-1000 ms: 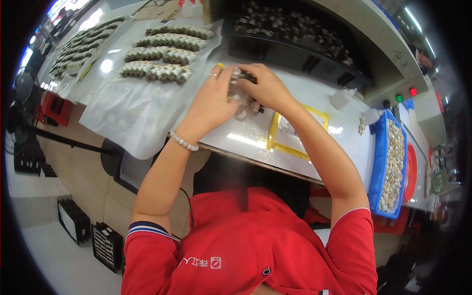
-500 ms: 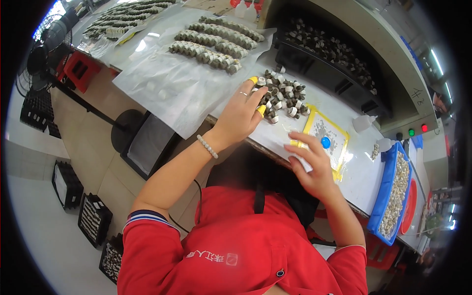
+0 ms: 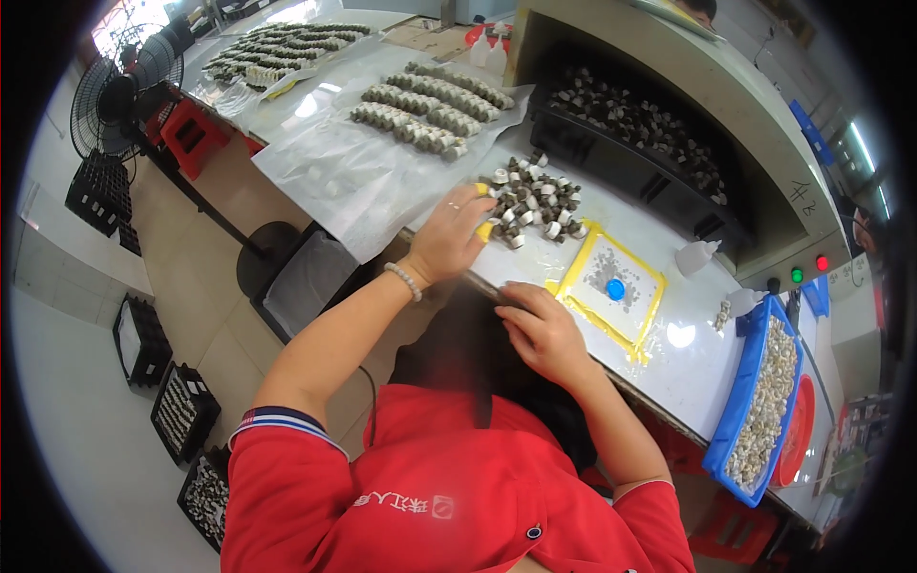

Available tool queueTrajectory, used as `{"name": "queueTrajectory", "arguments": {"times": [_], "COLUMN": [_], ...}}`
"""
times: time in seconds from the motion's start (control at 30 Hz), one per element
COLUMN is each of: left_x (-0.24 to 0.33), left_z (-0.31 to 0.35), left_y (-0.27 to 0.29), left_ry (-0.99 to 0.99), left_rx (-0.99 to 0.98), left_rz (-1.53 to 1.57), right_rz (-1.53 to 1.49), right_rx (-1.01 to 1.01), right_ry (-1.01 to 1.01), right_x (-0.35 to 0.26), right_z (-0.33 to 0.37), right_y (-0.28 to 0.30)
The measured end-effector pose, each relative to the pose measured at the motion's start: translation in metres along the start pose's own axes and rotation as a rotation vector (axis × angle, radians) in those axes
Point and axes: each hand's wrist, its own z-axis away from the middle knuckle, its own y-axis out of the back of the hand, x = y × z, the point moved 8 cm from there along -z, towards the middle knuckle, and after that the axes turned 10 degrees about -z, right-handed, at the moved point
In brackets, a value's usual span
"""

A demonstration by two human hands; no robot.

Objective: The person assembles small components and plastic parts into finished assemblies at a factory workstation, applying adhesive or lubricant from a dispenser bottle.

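My left hand [image 3: 447, 233] rests at the left side of a pile of small white-and-dark cylindrical parts [image 3: 540, 199] on the white table. Yellow covers sit on its thumb and a fingertip; the fingers are spread, with nothing visible held. My right hand [image 3: 543, 334] lies at the table's front edge, fingers stretched toward the left and slightly bent, and no object shows in it. Right of the pile, a yellow-taped square pad [image 3: 616, 329] carries grey smudges and a round blue piece [image 3: 615, 288].
Rows of joined parts [image 3: 420, 115] lie on plastic sheeting [image 3: 325, 196]. Behind the pile, a black bin [image 3: 611, 141] of parts stands inside a cabinet. A white squeeze bottle [image 3: 695, 256] and a blue tray [image 3: 718, 444] of small pieces are at right. A fan [image 3: 119, 95] stands left.
My right hand has moved left and nearer, from beside the taped pad to the table edge. My left hand has drawn back slightly from the pile. The whole view has shifted a little.
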Motion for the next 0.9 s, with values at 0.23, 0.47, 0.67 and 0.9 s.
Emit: {"name": "queueTrajectory", "arguments": {"times": [0.23,0.47,0.67,0.9], "left_x": [-0.006,-0.008,0.01,0.021], "left_z": [-0.004,0.012,0.005,0.035], "left_y": [-0.001,-0.012,-0.004,0.019], "left_ry": [0.043,0.015,0.019,-0.024], "left_rx": [-0.056,-0.06,-0.037,0.184], "left_rz": [-0.042,-0.159,-0.077,0.016], "right_rz": [-0.041,-0.097,-0.031,0.054], "right_rx": [0.027,0.014,0.006,-0.047], "right_ry": [0.078,0.071,0.041,0.006], "right_x": [0.003,0.004,0.0,-0.004], "right_z": [0.003,0.003,0.008,0.001], "right_y": [0.002,0.003,0.003,-0.006]}}
